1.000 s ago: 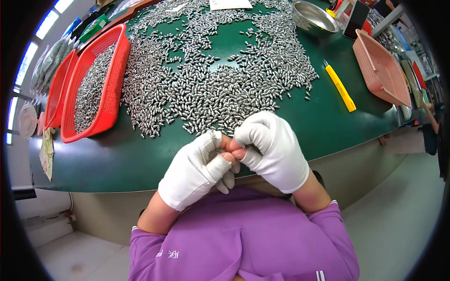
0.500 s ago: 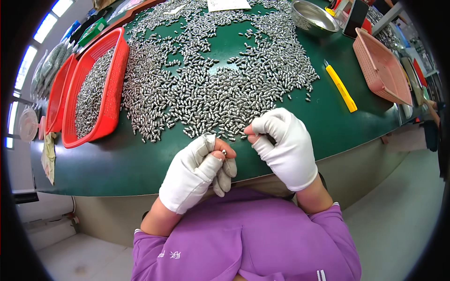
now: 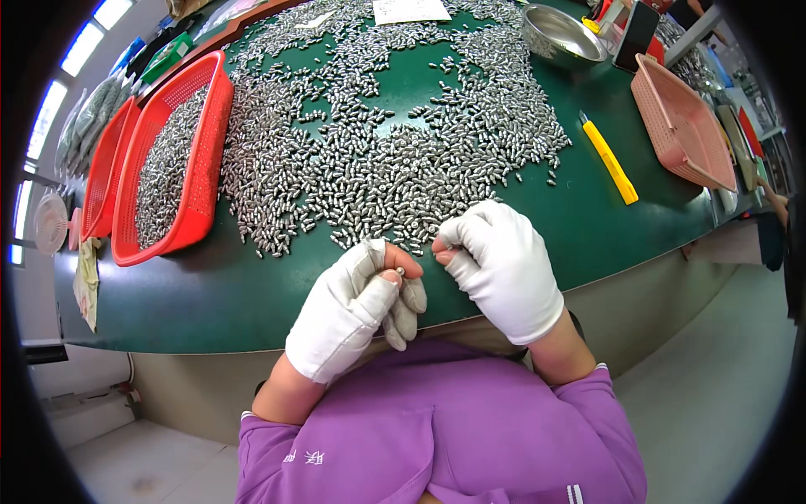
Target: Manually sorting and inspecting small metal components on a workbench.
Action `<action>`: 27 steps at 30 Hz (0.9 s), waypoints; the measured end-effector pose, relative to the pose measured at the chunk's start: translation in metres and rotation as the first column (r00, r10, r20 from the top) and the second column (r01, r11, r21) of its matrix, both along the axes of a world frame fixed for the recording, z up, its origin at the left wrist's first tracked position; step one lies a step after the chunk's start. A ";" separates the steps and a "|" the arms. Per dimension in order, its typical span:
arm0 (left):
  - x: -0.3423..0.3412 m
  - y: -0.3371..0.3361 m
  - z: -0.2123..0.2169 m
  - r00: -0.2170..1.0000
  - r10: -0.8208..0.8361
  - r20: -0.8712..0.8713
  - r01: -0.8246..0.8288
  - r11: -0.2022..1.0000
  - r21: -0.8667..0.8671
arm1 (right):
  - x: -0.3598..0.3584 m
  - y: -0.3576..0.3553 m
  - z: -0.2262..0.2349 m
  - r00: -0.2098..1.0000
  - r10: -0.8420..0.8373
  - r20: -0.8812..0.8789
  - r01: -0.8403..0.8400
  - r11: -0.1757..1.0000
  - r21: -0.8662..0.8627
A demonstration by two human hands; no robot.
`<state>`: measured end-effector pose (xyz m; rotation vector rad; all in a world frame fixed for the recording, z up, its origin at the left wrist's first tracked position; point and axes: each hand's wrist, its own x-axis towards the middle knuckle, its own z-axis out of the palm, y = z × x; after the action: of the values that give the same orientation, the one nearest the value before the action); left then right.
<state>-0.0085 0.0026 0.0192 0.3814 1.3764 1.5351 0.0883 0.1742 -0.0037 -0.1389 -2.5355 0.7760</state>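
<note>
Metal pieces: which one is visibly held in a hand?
The metal piece pinched between thumb and forefinger of the left hand; most others lie on the green table or in a red basket.

I get small white characters (image 3: 314,458) on the purple shirt (image 3: 445,445), wearer's left side of the front. White paper sheet (image 3: 411,10), far side: faint marks, too small for me to read.

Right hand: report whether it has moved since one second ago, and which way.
Yes: judged against the yellow cutter, the right hand has shifted slightly rightward, toward it and away from the left hand.
</note>
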 end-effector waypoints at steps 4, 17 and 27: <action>0.001 0.006 0.005 0.999 0.044 -0.012 -0.044 0.999 -0.011 | -0.002 -0.001 0.000 0.986 0.099 -0.135 -0.131 0.956 -0.261; -0.004 -0.003 0.001 0.999 -0.021 -0.042 0.020 0.999 -0.032 | -0.006 -0.010 0.000 0.982 0.037 -0.186 -0.082 0.967 -0.241; -0.004 -0.005 -0.003 0.994 0.003 -0.113 0.000 1.000 0.027 | -0.005 -0.017 -0.001 0.995 -0.100 -0.023 0.100 0.994 0.041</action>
<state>-0.0129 -0.0021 0.0159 0.4901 1.4444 1.5540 0.0830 0.1568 -0.0046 -0.2407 -2.5025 0.6810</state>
